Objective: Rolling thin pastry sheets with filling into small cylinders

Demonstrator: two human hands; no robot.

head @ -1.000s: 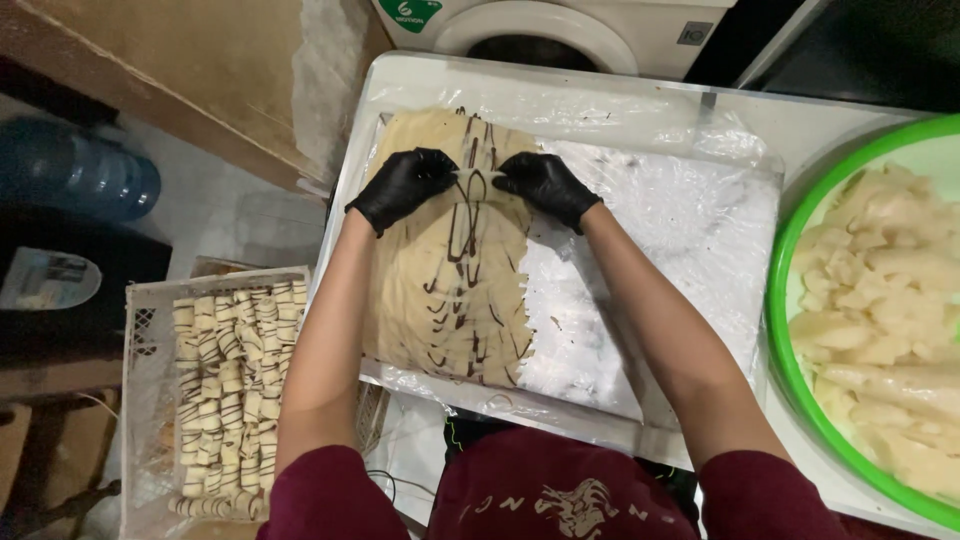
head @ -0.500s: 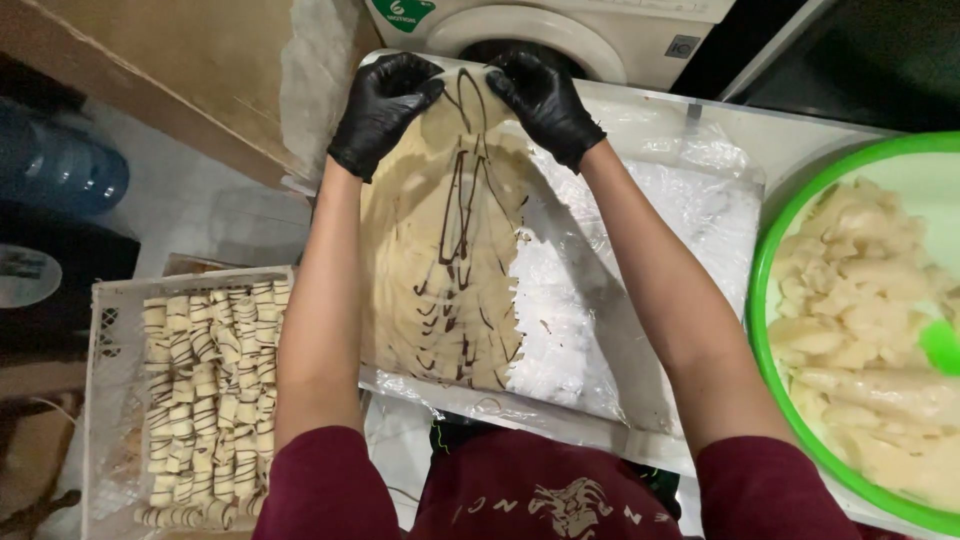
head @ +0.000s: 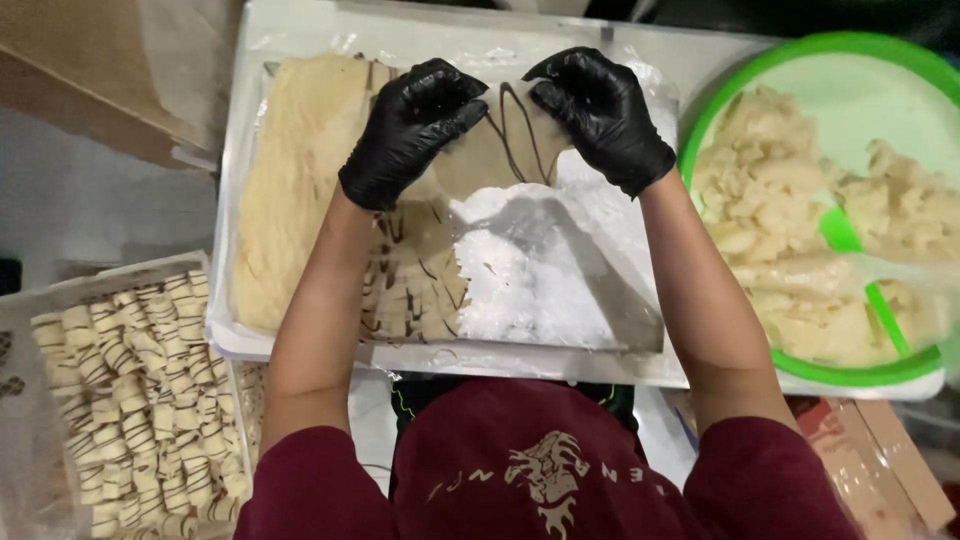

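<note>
Both my hands wear black gloves. My left hand (head: 412,125) and my right hand (head: 598,112) pinch the far edge of a thin beige sheet of dough (head: 505,150) with dark brown stripes, holding it up over a white tray (head: 250,345). Its lower part (head: 410,285) drapes down onto the tray. A pile of white powder (head: 545,265) lies on the tray under and to the right of the sheet. Another pale dough sheet (head: 290,185) lies flat on the tray's left side.
A green-rimmed round basin (head: 850,375) at the right holds lumps of pale dough (head: 770,210) and a green spatula (head: 860,270). A clear box (head: 25,400) at the lower left holds several striped rolled pieces (head: 140,400). Cardboard (head: 90,80) lies at the upper left.
My hands have lifted the far end of the striped sheet and drawn it back toward me, so it folds over itself. The white powder beneath shows more.
</note>
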